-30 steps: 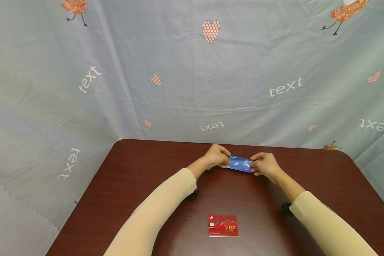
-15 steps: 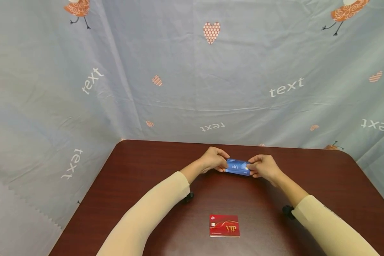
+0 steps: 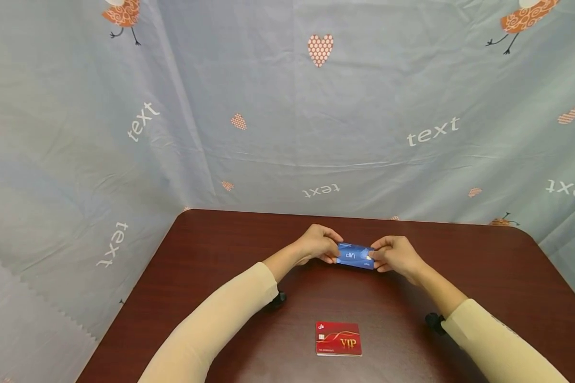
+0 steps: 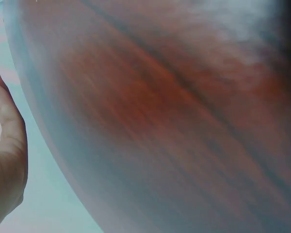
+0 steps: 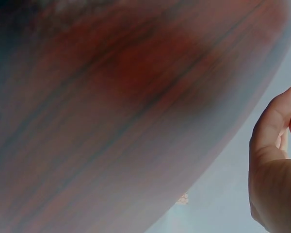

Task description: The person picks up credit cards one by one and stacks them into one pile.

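Observation:
A blue VIP card (image 3: pixel 354 256) is held between both hands near the table's far side, its lettering upside down in the head view. My left hand (image 3: pixel 318 243) pinches the card's left end between thumb and fingers. At the opposite end, my right hand (image 3: pixel 396 255) grips it the same way, its thumb on the face near the chip. Nearer to me, a red VIP card (image 3: pixel 338 339) with gold lettering lies flat on the table. The wrist views catch only part of the left hand (image 4: pixel 8 141) and of the right hand (image 5: pixel 276 160); the blue card is outside both.
The dark red-brown wooden table (image 3: pixel 220 330) has rounded far corners. Behind it and along the left hangs a light blue curtain (image 3: pixel 268 106) printed with hearts, birds and "text". Dark wrist devices sit under both forearms, near the cream sleeves (image 3: pixel 230 314).
Both hands, still holding the blue card, have come slightly down and toward me in the head view. The red card keeps its place on the table while the whole view shifts a little.

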The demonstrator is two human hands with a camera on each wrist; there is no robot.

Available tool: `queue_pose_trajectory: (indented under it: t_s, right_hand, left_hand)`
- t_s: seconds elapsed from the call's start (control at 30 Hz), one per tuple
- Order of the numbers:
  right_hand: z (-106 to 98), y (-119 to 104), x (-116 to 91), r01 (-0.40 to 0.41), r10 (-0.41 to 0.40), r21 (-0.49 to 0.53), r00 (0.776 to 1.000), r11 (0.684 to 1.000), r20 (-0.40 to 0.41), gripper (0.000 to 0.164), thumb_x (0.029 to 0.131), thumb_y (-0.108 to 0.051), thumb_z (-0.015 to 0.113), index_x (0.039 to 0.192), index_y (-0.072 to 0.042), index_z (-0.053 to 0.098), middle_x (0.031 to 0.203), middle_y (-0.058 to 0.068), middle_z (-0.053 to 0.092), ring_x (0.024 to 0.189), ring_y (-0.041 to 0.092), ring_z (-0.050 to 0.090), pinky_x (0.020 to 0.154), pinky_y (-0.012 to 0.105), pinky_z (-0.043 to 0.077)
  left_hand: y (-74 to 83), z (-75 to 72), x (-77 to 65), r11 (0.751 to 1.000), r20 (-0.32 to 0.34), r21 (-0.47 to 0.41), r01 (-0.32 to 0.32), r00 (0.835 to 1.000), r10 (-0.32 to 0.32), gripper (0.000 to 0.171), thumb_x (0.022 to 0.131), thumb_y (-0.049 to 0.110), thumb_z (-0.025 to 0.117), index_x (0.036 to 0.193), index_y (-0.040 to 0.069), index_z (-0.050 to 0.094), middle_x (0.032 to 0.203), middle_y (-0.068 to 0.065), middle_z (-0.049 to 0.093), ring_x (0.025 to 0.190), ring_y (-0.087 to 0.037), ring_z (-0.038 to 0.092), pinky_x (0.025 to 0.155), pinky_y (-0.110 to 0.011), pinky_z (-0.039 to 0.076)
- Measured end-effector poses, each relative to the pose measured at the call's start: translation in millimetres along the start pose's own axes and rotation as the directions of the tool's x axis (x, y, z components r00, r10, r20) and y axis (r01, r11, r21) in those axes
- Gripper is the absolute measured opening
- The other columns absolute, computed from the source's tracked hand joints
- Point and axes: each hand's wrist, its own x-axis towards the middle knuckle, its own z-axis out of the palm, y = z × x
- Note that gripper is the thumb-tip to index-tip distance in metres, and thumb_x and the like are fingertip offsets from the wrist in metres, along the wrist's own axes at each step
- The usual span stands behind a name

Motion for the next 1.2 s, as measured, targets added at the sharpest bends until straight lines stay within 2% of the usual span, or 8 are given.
queue_pose_trajectory:
  t_s: [0.23,0.53,0.83,1.2]
  right_hand:
    - [3.6,-3.1,-4.8,0.012,-0.012,0.017,0.999,1.000,0.033,0.024,0.101,-0.003,0.065,0.119,0.012,0.060,0.089,0.014,0.068,0.075,0.022,0.067,0.069,0.034,0.063]
    - [10.1,-3.9,-11.8,0.010,-0.011,0.020,0.998,1.000,0.061,0.024,0.100,-0.005,0.067,0.117,0.011,0.060,0.088,0.014,0.068,0.074,0.023,0.067,0.069,0.035,0.063]
    - [16.2,-3.5,-17.2,0.014,-0.016,0.021,0.997,1.000,0.081,0.025,0.099,-0.006,0.069,0.117,0.010,0.061,0.086,0.014,0.068,0.071,0.023,0.067,0.067,0.035,0.063]
    - [23.9,-4.9,-26.8,0.016,-0.020,0.039,0.995,0.999,0.099,0.024,0.098,-0.004,0.071,0.114,0.010,0.061,0.084,0.014,0.069,0.069,0.023,0.067,0.066,0.036,0.064]
  left_hand:
    - [-4.8,-2.6,-9.1,1.000,0.012,-0.023,0.018,1.000,-0.017,0.033,0.086,-0.013,0.071,0.119,-0.008,0.067,0.081,-0.016,0.071,0.060,-0.019,0.069,0.058,-0.025,0.060]
    - [-8.2,-5.2,-21.7,1.000,0.029,-0.020,0.006,1.000,-0.006,0.033,0.084,-0.012,0.072,0.116,-0.009,0.068,0.079,-0.016,0.070,0.059,-0.019,0.070,0.058,-0.027,0.061]
    - [-12.8,-3.7,-34.4,1.000,0.017,-0.023,0.021,1.000,-0.021,0.028,0.085,-0.012,0.071,0.113,-0.009,0.067,0.081,-0.018,0.074,0.060,-0.020,0.071,0.059,-0.029,0.062]
    - [-11.9,-3.1,-51.0,0.999,0.024,-0.013,0.041,0.999,-0.040,0.028,0.084,-0.012,0.073,0.111,-0.008,0.067,0.079,-0.018,0.073,0.059,-0.020,0.071,0.059,-0.028,0.061]
